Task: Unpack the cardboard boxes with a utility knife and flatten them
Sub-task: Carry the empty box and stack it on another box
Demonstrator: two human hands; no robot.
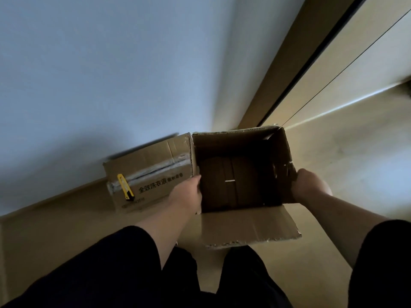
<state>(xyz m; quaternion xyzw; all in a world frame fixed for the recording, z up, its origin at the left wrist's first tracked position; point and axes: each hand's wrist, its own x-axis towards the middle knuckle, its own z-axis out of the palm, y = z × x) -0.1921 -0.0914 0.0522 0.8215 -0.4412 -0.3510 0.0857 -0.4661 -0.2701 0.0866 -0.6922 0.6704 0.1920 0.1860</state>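
The person stands over an open cardboard box [240,181], its mouth turned up toward them so the dark inside shows. The left hand [186,194] grasps the box's left wall, the fingers hooked over the rim and hidden inside while the back of the hand lies against the outside. The right hand [309,185] grasps the right wall in the same manner, the fingers curled round the edge and lost from sight behind the cardboard. The near flap [249,225] hangs down and out toward the person's legs, its torn edge ragged; the other flaps are hard to make out in the shade. At the bottom of the box the two base flaps meet in a seam, with a small pale strip [230,180] lying across it; what that strip is cannot be told. Just beside the open box on its left, touching or nearly touching its wall, sits a second cardboard box [155,172], closed, with clear tape running along its top seam and dark printed characters on the lid. A yellow utility knife [125,190] lies on that lid near its left end, across the tape line, well apart from both hands. Both boxes stand on a pale floor [333,156] next to a white wall [111,74]. Dark sleeves [124,267] and dark trousers fill the lower part of the view.
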